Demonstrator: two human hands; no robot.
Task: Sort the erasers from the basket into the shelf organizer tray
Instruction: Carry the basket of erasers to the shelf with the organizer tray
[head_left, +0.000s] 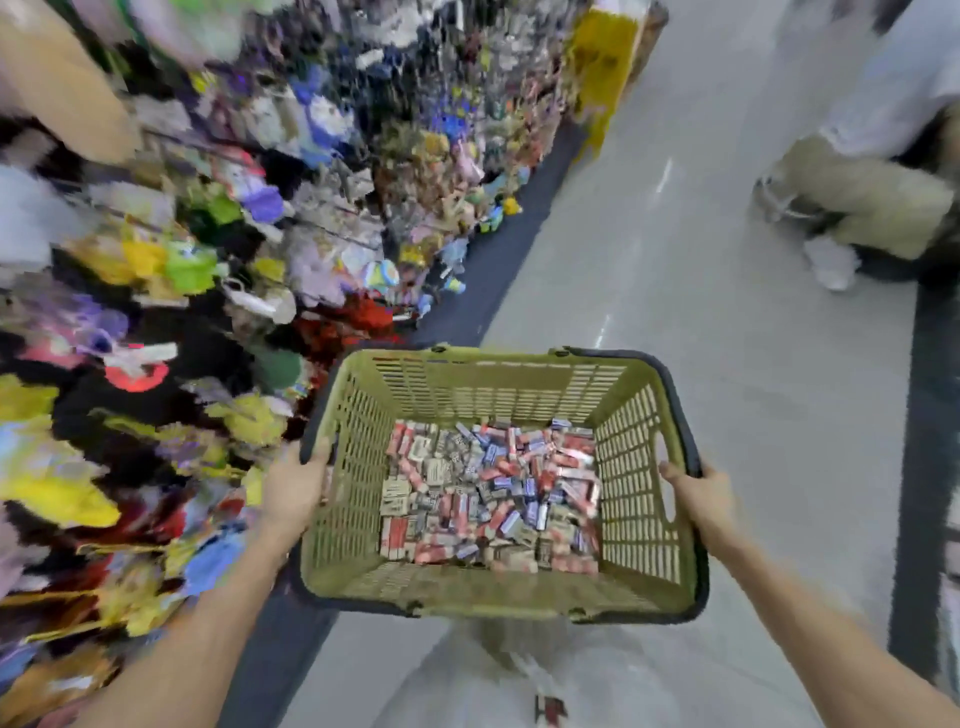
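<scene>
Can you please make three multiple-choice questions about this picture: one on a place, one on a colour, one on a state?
1. Where are the erasers?
A. on the floor
B. in the basket
C. on a shelf

2. What colour are the basket walls?
A. olive green
B. bright red
C. white

3. How is the basket held?
A. by one hand
B. by nobody
C. by both hands

Answers:
1 B, they cover the basket's bottom.
2 A, the slotted walls are olive green.
3 C, the left hand and right hand grip opposite rims.

Both hands (293, 488) on basket (498, 387) — erasers (488, 493) inside
</scene>
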